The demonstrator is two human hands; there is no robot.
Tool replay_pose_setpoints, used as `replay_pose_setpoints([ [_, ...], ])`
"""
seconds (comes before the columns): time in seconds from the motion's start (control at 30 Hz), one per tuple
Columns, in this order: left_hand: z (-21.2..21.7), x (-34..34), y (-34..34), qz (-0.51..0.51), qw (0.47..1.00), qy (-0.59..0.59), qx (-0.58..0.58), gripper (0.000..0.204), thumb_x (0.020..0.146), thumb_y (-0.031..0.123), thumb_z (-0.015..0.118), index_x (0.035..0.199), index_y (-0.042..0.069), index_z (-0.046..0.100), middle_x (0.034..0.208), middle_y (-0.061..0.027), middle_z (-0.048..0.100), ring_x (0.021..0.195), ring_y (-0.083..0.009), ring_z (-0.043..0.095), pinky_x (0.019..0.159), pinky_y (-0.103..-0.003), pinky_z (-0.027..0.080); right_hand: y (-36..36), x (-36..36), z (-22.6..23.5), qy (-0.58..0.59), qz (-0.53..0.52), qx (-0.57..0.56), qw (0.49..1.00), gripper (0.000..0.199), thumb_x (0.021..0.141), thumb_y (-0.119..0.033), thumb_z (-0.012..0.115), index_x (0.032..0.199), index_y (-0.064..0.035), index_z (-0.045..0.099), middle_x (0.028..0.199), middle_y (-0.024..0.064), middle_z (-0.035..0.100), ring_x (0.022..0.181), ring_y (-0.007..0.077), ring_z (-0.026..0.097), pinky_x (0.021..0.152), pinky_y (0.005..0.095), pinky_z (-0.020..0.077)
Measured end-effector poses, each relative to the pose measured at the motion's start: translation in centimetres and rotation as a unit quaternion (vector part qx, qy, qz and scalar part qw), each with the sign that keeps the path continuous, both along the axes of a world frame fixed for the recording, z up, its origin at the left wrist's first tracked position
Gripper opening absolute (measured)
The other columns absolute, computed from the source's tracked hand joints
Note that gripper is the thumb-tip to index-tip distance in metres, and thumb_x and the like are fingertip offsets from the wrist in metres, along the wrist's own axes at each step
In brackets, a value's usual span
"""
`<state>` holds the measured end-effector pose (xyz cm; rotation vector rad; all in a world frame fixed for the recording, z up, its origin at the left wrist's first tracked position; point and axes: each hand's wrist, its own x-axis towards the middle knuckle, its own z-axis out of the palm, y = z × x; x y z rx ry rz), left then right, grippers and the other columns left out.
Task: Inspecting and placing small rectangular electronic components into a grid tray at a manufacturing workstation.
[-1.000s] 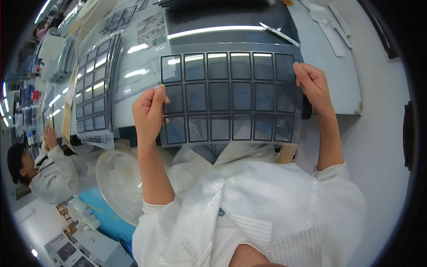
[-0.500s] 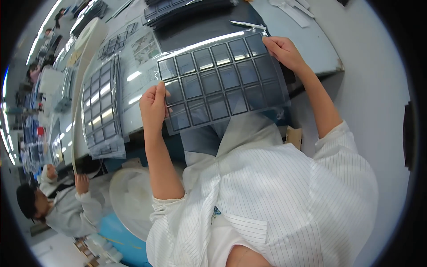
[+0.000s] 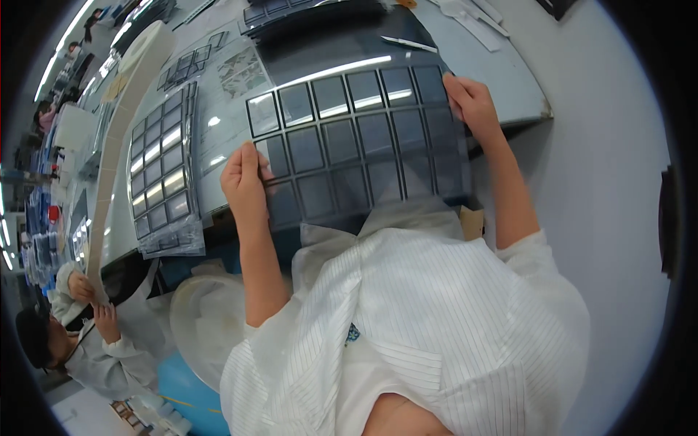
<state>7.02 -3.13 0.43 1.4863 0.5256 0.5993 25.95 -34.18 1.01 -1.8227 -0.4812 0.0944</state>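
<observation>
Between my hands hangs a clear plastic sheet [image 3: 356, 142] with a grid of dark-framed rectangular panes, held tilted over the near edge of the table and my lap. My left hand [image 3: 246, 178] pinches its left edge, thumb on top. At the upper right corner, my right hand [image 3: 474, 105] is closed on the other edge. Light strips reflect in the upper row of panes. Just beyond the sheet lies a black mat [image 3: 313, 52], and on it a slim white-handled knife [image 3: 409, 44].
Similar gridded sheets [image 3: 161, 163] lie stacked to the left, overhanging the table edge. A co-worker [image 3: 109, 356] at lower left handles a long pale strip [image 3: 113, 152]. A round whitish tub [image 3: 190, 320] stands beside me. White pieces [image 3: 472, 25] lie at the far right of the table [image 3: 509, 83].
The gridded sheet has come slightly nearer and lies flatter, still in both hands. My right hand has moved a little toward me. The co-worker's hands have come together on the pale strip.
</observation>
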Motion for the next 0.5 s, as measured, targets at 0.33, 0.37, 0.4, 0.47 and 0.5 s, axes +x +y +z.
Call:
replay_pose_setpoints([
  [0.33, 1.3, -2.8, -3.2, 0.066, 0.993, 0.093, 0.038, 0.040, 0.099, 0.030, 0.054, 0.067, 0.007, 0.054, 0.055, 0.0047, 0.042, 0.042, -0.0010, 0.032, 0.035, -0.019, 0.023, -1.0, -0.7, 0.7, 0.118, 0.041, 0.081, 0.989, 0.042, 0.100, -0.024, 0.053, 0.060, -0.0124, 0.047, 0.055, -0.0095, 0.034, 0.049, 0.0005, 0.026, 0.045, 0.0214, 0.0176],
  [0.37, 1.4, -2.8, -3.5, 0.070, 0.993, 0.091, 0.031, 0.040, 0.100, 0.026, 0.053, 0.066, 0.005, 0.054, 0.055, 0.0042, 0.043, 0.043, -0.0011, 0.033, 0.036, -0.019, 0.025, -1.0, -0.1, 0.3, 0.116, 0.033, 0.083, 0.989, 0.042, 0.100, -0.023, 0.053, 0.060, -0.0122, 0.046, 0.055, -0.0098, 0.033, 0.050, 0.0005, 0.025, 0.046, 0.0216, 0.0168],
  [0.4, 1.2, -2.8, -3.6, 0.077, 0.992, 0.098, 0.027, 0.040, 0.100, 0.026, 0.053, 0.066, 0.005, 0.054, 0.055, 0.0042, 0.043, 0.043, -0.0011, 0.033, 0.036, -0.019, 0.025, -1.2, 0.1, 0.1, 0.123, 0.039, 0.079, 0.989, 0.042, 0.100, -0.023, 0.053, 0.060, -0.0122, 0.046, 0.055, -0.0098, 0.033, 0.050, 0.0005, 0.025, 0.046, 0.0216, 0.0168],
  [0.47, 1.0, -2.9, -3.5, 0.042, 0.992, 0.089, 0.079, 0.040, 0.100, 0.023, 0.051, 0.065, 0.005, 0.054, 0.056, 0.0042, 0.044, 0.043, -0.0018, 0.034, 0.037, -0.020, 0.025, -1.7, 0.3, 0.2, 0.099, 0.052, 0.018, 0.994, 0.042, 0.100, -0.023, 0.052, 0.060, -0.0120, 0.046, 0.055, -0.0097, 0.033, 0.050, 0.0003, 0.026, 0.046, 0.0215, 0.0168],
  [0.5, 1.0, -3.0, -3.6, 0.049, 0.991, 0.095, 0.077, 0.040, 0.100, 0.023, 0.051, 0.065, 0.005, 0.054, 0.056, 0.0042, 0.044, 0.043, -0.0018, 0.034, 0.037, -0.020, 0.025, -1.7, 0.4, 0.1, 0.092, 0.066, 0.007, 0.994, 0.043, 0.100, -0.023, 0.052, 0.060, -0.0115, 0.045, 0.055, -0.0094, 0.034, 0.050, 0.0006, 0.026, 0.046, 0.0218, 0.0174],
])
